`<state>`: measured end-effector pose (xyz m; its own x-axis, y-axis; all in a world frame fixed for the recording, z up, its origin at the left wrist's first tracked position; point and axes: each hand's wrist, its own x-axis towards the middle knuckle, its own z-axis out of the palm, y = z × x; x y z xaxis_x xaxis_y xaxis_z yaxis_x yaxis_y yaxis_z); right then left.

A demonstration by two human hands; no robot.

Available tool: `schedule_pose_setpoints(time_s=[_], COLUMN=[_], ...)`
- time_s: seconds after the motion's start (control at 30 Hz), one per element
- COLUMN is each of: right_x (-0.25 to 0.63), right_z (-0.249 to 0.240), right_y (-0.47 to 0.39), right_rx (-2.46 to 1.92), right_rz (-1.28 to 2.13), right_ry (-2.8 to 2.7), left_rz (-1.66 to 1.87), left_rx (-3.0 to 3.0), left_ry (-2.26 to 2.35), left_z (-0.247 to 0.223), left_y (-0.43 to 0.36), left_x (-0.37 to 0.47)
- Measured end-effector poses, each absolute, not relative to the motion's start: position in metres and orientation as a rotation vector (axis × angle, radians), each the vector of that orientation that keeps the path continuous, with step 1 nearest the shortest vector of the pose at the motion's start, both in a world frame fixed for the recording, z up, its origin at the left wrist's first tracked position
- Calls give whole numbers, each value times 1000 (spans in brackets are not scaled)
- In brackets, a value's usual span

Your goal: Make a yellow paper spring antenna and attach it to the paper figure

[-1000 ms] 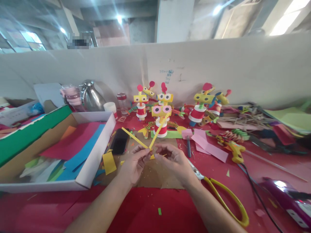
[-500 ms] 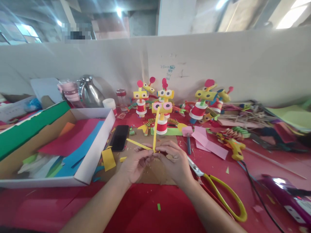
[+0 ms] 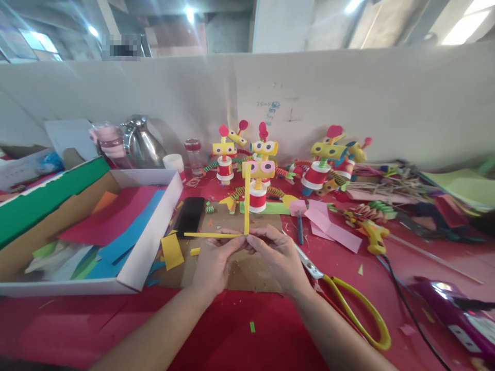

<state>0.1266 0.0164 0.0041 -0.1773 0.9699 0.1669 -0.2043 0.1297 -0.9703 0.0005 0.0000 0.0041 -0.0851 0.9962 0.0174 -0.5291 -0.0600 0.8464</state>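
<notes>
Two narrow yellow paper strips meet at a right angle between my fingertips. The upright paper strip [image 3: 247,201] points away from me, and the other paper strip [image 3: 201,235] lies out to the left. My left hand [image 3: 216,260] pinches the corner where they join. From the other side my right hand [image 3: 276,257] presses its thumb and fingers on the same corner. Both hands are above a brown cardboard sheet [image 3: 247,273]. Behind the strips stands a paper-cup figure [image 3: 257,198] with a yellow tube head and pink eyes.
An open box [image 3: 150,206] of coloured paper stands left, beside a black phone [image 3: 190,216]. Large yellow-handled scissors [image 3: 359,309], a yellow glue gun [image 3: 376,236] with its cord and pink paper [image 3: 334,226] lie right. Several more cup figures [image 3: 317,175] line the partition.
The left-pointing strip has swung from a slant to nearly level, and the upright strip has straightened. My fingertips have come closer together at the corner and risen slightly.
</notes>
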Motion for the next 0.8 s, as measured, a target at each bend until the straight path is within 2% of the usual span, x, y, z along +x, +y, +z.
schedule_pose_setpoints(time_s=[0.8], right_x=[127], right_z=[6], right_y=[16], right_rx=[-818], right_rz=[1387], right_ry=[-1231], left_rz=[1433], left_rx=[701], left_ry=[803], left_z=[-3], left_y=[7], left_x=[-6])
